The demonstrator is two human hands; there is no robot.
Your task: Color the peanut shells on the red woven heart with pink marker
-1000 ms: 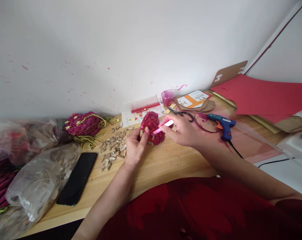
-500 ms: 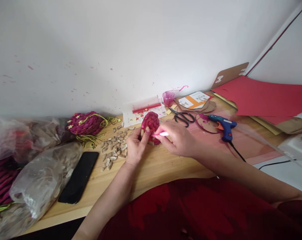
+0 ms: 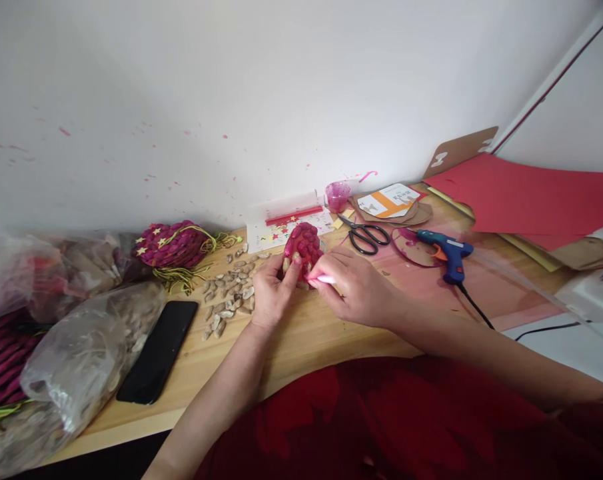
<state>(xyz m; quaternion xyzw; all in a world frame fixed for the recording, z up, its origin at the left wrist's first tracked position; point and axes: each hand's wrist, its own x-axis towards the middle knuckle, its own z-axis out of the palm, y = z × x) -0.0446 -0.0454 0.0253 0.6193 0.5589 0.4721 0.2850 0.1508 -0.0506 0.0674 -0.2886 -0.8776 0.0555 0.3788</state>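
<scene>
My left hand (image 3: 275,287) is closed around the edge of a rounded craft piece covered with peanut shells (image 3: 304,243), most of them painted deep pink-red. A few shells near my left thumb are still bare tan. My right hand (image 3: 354,285) pinches a thin paintbrush (image 3: 326,279) with a white handle and a pink end, its tip against the lower right of the craft piece. My fingers partly hide the bristles. Loose peanut shells (image 3: 231,290) lie on the wooden table just left of my left hand.
Black-handled scissors (image 3: 368,240), a pink-stained cup (image 3: 338,197) and a blue glue gun (image 3: 451,253) lie to the right. Red paper (image 3: 526,193) is beyond. Left are a phone (image 3: 158,352), a plastic bag (image 3: 86,353) and a finished pink bundle with stars (image 3: 171,243).
My right hand and the brush have shifted slightly down and right along the craft piece. My left hand keeps its hold; the view has moved a little.
</scene>
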